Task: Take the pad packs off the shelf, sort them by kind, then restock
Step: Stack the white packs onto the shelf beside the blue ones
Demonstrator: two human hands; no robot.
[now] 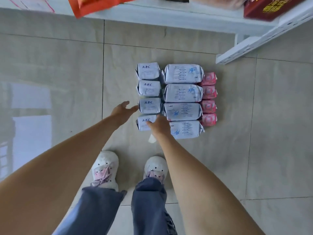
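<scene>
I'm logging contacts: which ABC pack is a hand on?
The nearest ABC pack, bottom of its column: the right hand lies over it; the other three are uncovered.

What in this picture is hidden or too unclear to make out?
- Nearest ABC pack, head view: its right part is covered by the right hand.
- Pink packs: half hidden behind the long white packs; print too small to read.
- Shelf goods: cut off by the top edge.
</scene>
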